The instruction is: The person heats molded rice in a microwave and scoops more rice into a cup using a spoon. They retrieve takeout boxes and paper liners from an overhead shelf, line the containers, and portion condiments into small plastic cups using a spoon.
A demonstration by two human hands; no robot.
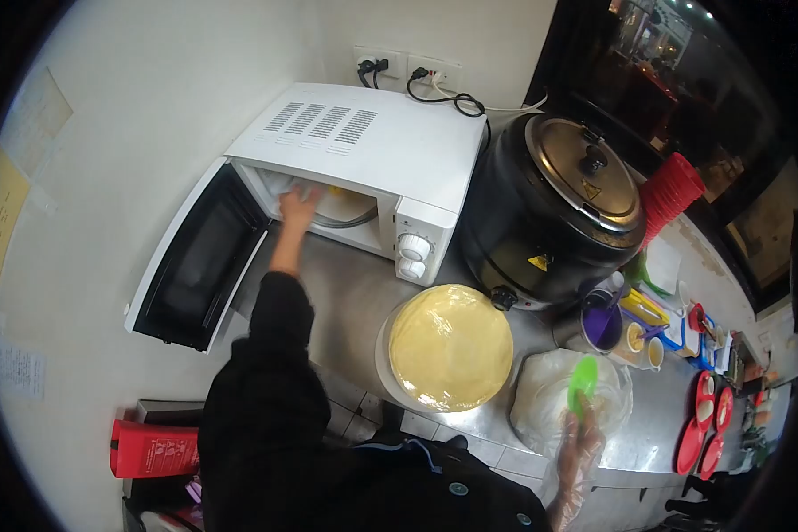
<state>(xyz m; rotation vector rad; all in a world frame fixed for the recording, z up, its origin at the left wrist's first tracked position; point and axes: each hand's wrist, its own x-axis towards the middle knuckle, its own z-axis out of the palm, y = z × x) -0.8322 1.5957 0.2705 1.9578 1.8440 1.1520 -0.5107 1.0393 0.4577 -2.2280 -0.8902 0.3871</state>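
Observation:
My left hand (300,211) reaches inside the white microwave (363,120), whose door (199,262) hangs open on the left. Near my fingers, something small and yellow shows inside; its shape is hard to make out. My right hand (578,443), in a clear plastic glove, is closed on a bright green utensil (583,377), over a bowl lined with a clear plastic bag (541,395). Between my arms, a round stack of pale yellow sheets (450,348) under plastic wrap sits on the steel counter (346,306).
A large black pot warmer (541,222) with a metal lid stands right of the microwave. Red stacked cups (674,191), a purple-lined container (601,328) and red dishes (691,446) are farther right. A red box (155,449) is at lower left.

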